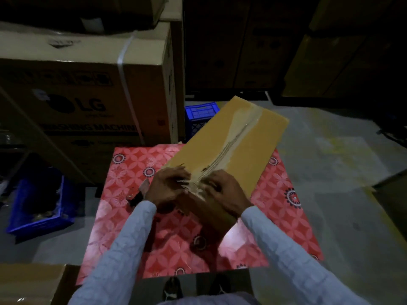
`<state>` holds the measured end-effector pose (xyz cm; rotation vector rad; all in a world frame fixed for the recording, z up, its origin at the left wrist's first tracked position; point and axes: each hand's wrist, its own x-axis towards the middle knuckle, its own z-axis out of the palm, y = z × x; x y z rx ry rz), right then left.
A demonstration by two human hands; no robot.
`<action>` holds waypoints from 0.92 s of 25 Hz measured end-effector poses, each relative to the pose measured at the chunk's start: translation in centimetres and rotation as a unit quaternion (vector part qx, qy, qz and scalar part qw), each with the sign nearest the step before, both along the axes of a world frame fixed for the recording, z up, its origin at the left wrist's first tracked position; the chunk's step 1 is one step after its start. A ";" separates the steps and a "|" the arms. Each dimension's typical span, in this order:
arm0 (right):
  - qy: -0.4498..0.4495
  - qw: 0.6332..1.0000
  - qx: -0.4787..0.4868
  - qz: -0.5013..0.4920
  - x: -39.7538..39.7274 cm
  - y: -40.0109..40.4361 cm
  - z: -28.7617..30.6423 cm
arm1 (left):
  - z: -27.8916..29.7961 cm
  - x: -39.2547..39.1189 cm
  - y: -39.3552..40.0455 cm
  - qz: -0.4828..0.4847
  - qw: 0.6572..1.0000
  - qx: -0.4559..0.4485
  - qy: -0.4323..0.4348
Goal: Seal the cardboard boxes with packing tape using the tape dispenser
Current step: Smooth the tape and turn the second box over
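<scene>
At the bottom edge, two dark shoes (pixel 172 287) are being seen on the grey floor, just below the near edge of a red table surface with a white flower and circle pattern (pixel 286 227). Two light blue long sleeves are being stretched forward over that patterned surface. A long, flat, brown cardboard box (pixel 248 150) is being held on the table, lying slantwise with its far end pointing up and to the right, past the table's far edge. A strip of clear packing tape (pixel 231 146) is being shown running along the box's middle seam, wrinkled in places. The left hand (pixel 164 190) is being laid on the near end of the box, left of the seam, with its fingers curled down onto the tape end; whether the tape is being pinched or only pressed cannot be told because of blur. The right hand (pixel 222 190) is being pressed onto the box just right of the seam, fingers bent over the near edge. A small dark object with a pale flap (pixel 139 194), too blurred to be named, is lying on the table just left of the left wrist. Farther left, a blue plastic crate (pixel 41 208) is standing on the floor. Behind it, a large brown carton printed with LG lettering (pixel 88 95) is being bound by a white strap, and a second blue crate (pixel 198 115) is sitting beyond the table
</scene>
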<state>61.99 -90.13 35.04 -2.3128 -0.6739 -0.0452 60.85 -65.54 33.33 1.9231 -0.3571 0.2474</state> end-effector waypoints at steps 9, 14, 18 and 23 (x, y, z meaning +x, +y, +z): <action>-0.006 0.957 -0.289 0.007 15.3 2.5 -0.6 | -0.4 -0.4 -9.0 0.316 0.917 0.015 0.243; -0.029 0.951 -0.308 0.006 15.9 3.7 -0.6 | -1.8 1.4 -9.1 0.351 0.891 0.144 0.248; -0.055 0.946 -0.319 -0.001 16.8 2.9 0.1 | -1.4 1.6 -9.2 0.335 0.893 0.170 0.247; -0.040 0.948 -0.314 -0.039 17.9 2.9 0.2 | -1.9 3.2 -5.3 0.219 0.930 0.183 0.234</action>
